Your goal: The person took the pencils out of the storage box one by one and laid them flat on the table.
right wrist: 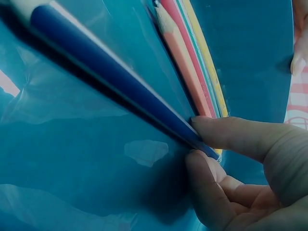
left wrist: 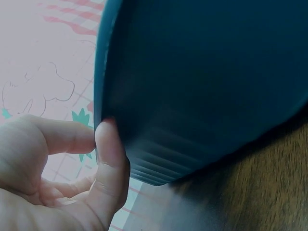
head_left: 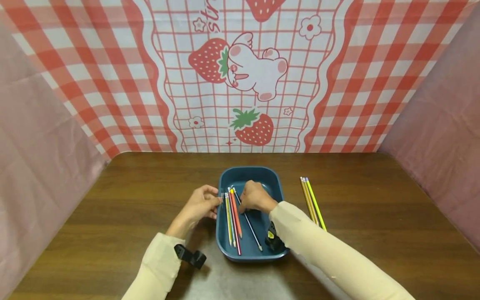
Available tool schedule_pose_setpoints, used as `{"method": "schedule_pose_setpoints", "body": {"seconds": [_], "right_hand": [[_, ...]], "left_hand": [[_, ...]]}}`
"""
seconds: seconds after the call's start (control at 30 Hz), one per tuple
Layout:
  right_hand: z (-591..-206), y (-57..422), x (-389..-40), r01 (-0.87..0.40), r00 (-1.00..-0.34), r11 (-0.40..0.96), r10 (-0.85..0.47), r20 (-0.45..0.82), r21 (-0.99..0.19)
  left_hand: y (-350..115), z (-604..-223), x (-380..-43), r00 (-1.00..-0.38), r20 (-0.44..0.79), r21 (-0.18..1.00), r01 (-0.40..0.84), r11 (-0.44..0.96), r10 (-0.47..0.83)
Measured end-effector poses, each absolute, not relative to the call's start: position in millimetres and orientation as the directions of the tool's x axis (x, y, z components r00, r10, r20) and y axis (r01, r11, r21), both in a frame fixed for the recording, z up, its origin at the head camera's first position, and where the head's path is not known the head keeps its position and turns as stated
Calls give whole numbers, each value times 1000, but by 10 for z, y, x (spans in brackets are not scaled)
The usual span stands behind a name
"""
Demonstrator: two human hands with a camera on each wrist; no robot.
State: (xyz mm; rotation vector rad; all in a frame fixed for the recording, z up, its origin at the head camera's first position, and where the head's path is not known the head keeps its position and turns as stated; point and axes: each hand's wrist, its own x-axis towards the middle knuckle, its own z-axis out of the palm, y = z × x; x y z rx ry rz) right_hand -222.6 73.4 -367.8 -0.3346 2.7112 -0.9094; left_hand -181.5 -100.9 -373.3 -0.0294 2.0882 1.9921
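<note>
A blue rectangular tray stands on the wooden table. Thumb and finger of my left hand pinch its left rim, seen closely in the left wrist view on the tray wall. Inside the tray, my right hand pinches a dark blue pencil near its far end; its sharpened end points toward me. To the left of that pencil, several coloured pencils lie side by side along the tray's left wall, among them an orange pencil and a yellow pencil.
On the table right of the tray lie several more pencils, including a bright yellow-green pencil, partly behind my right sleeve. A strawberry-patterned cloth hangs behind the table, with pink cloth at both sides.
</note>
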Motion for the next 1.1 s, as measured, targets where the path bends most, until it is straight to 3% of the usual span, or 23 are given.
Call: {"method": "schedule_pose_setpoints", "body": {"seconds": [0.5, 1.1], "right_hand": [[-3674, 733, -2208, -115, -943, 787, -278, -182, -606], [-3641, 790, -2242, -27, -949, 736, -232, -213, -677]], "left_hand": [[-1016, -3739, -1802, -967, -204, 979, -197, 56, 154], [-1015, -3734, -1818, -963, -216, 976, -210, 50, 163]]}}
